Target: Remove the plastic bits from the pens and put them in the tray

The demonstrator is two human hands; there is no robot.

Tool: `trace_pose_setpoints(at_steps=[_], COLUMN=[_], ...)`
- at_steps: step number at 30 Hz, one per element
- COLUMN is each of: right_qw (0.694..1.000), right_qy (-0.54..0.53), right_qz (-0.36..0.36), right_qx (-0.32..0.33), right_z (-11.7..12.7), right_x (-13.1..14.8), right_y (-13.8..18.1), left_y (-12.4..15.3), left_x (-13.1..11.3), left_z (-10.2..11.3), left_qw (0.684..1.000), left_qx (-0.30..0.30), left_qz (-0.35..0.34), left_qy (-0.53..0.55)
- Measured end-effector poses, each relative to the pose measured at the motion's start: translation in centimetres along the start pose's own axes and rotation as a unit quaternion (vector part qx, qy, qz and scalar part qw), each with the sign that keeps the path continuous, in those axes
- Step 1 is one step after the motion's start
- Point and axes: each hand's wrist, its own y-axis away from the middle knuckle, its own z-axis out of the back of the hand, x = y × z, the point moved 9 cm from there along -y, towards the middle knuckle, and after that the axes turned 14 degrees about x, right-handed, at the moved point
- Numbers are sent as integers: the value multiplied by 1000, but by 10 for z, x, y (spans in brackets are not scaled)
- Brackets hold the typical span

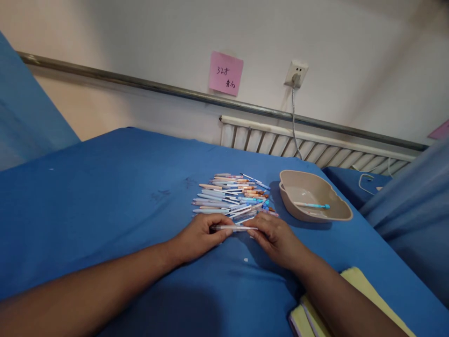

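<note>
Between both hands is a slim pale pen [238, 228], held level across my view. My left hand [206, 234] is closed around its left end, where a dark tip shows. Thumb and fingers of my right hand [275, 238] pinch the other end. Just beyond the hands lies a pile of pens [224, 194] in blue, grey, peach and white, most of them pointing sideways. Part of the pile's near side is hidden behind my fingers.
A beige plastic basin [315, 182] with a blue-and-white pen inside stands right of the pile. Folded yellow cloth [365, 290] lies under my right forearm. A small white scrap [245, 260] sits on the blue sheet [105, 201]. Behind are a radiator [266, 140] and a plugged-in socket [296, 74].
</note>
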Motion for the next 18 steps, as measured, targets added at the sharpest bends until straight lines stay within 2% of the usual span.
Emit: trace_pose_setpoints(at_steps=[11, 18], right_qw=[999, 999], right_qy=[-38, -38], right_qz=[0, -8], right_qx=[24, 11], right_z=[-3, -3], right_x=[4, 2], right_y=[-1, -2], left_y=[2, 2], left_x=[-2, 9], left_z=[-4, -3], left_qw=[1000, 996], left_qx=[13, -19], left_qz=[-16, 13], left_qy=[19, 91])
